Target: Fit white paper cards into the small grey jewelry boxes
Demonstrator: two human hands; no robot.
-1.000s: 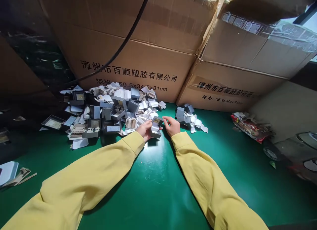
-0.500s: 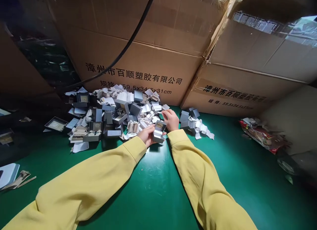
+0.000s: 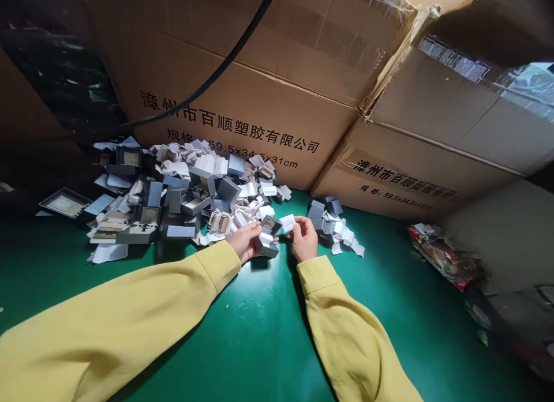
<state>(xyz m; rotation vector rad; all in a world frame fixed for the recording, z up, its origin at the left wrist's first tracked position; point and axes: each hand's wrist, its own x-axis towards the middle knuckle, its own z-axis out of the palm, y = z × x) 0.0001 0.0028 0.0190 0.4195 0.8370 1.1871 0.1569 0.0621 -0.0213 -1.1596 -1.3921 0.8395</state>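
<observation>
A small grey hinged box (image 3: 267,248), its lid tipped up and a pale insert inside, is gripped by my left hand (image 3: 244,241). Between the thumb and fingers of my right hand (image 3: 305,239) is a small white card (image 3: 287,223) with faint print, held just right of the box's lid. To the left lies a large heap of grey boxes (image 3: 181,231) mixed with white paper pieces (image 3: 110,252). A smaller pile of grey boxes (image 3: 317,214) and white paper scraps (image 3: 346,236) sits right of my right hand.
Large cardboard cartons (image 3: 259,96) with printed characters stand behind the green table (image 3: 259,333). A black cable (image 3: 216,73) hangs across them. At the right lies a red plastic packet (image 3: 445,258). An open dark box (image 3: 64,203) is at the far left.
My right hand now has the white card in its fingers, apart from the box. My left hand with the grey box sits slightly further left, and the whole view has shifted.
</observation>
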